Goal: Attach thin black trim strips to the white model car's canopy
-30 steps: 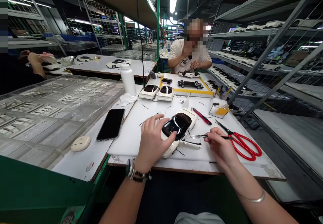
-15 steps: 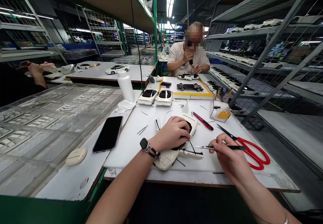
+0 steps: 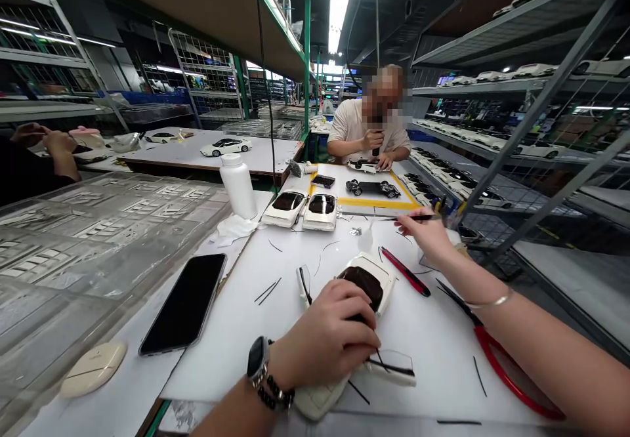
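Observation:
My left hand (image 3: 329, 332) wraps over a white model car (image 3: 317, 397), its fingers closed around the middle of the body and hiding part of it. The car's dark roof glass (image 3: 367, 284) shows beyond my knuckles. Both doors stand open, the right door (image 3: 394, 370) near my fingertips. A thin black strip sticks out by my fingers. Higher up, my right hand (image 3: 420, 230) pinches slim tweezers (image 3: 424, 218) with a dark grip. Their fine tip points left, close to a small translucent white piece (image 3: 365, 232) and a scrap of clear material (image 3: 355, 231).
A red craft knife (image 3: 406, 271) and red-handled scissors (image 3: 512, 378) lie right of the car. Two white model cars (image 3: 321, 212), a white bottle (image 3: 238, 186) and a phone (image 3: 184, 302) stand or lie leftward. Across the bench a co-worker (image 3: 369, 122) handles another car.
My right hand has moved away from the car, up and forward with the tweezers. My left hand stays on the car. The view has shifted closer to the bench.

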A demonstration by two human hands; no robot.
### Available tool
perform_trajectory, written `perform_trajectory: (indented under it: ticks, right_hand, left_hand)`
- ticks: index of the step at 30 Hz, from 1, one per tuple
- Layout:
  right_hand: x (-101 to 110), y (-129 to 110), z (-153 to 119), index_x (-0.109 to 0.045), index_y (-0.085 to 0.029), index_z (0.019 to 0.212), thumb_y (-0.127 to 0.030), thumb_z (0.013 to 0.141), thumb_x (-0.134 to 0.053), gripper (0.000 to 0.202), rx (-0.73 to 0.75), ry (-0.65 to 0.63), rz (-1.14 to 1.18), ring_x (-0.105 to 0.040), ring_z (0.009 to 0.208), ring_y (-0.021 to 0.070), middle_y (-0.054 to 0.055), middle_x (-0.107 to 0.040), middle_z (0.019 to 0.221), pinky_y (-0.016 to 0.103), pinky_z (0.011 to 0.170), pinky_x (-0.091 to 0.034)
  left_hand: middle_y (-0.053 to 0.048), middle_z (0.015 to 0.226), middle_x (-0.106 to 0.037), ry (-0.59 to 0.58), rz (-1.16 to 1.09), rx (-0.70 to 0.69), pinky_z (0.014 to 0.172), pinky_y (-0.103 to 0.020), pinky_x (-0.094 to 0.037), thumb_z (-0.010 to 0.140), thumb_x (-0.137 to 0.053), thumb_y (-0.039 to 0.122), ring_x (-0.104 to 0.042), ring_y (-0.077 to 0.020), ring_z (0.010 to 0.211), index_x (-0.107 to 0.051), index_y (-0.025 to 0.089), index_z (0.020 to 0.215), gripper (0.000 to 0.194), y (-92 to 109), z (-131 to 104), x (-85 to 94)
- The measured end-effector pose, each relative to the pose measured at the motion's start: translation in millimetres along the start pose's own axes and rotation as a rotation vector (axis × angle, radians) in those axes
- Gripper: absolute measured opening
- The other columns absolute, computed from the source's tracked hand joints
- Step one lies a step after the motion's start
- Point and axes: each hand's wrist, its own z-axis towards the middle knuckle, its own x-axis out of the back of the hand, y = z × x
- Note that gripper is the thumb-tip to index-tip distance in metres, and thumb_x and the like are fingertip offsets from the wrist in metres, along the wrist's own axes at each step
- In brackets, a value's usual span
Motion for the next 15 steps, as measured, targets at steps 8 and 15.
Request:
perform_trajectory:
  ticks: [8, 15]
  right_hand:
    - [-43.9, 32.2, 41.7, -0.058, -0.013, 0.100, -0.036, 0.092, -0.055, 0.025, 0.040, 0.116, -0.023, -0.055, 0.068, 0.0091, 0.002, -0.059, 0.087, 0.024, 0.060, -0.050]
    - [-27.0, -4.4, -13.7, -0.058, -0.025, 0.082, -0.044, 0.073, -0.073, 0.026, 0.504, -0.113, -0.111, -0.056, 0.083, 0.0184, 0.004, -0.060, 0.087, 0.033, 0.077, -0.047]
  left_hand:
    - [0.001, 0.083, -0.069, 0.061, 0.084, -0.029, 0.096, -0.034, -0.040, 0.085, -0.062, 0.015, -0.057, -0.0151, 0.095, -0.065, 0.021, 0.076, 0.011, 1.4, -6.4, -7.6]
    - [0.005, 0.084, -0.070, 0.180, 0.125, -0.079, 0.097, -0.030, -0.039, 0.088, -0.062, 0.018, -0.059, -0.0122, 0.097, -0.064, 0.022, 0.078, 0.011, -10.8, -13.9, -18.9]
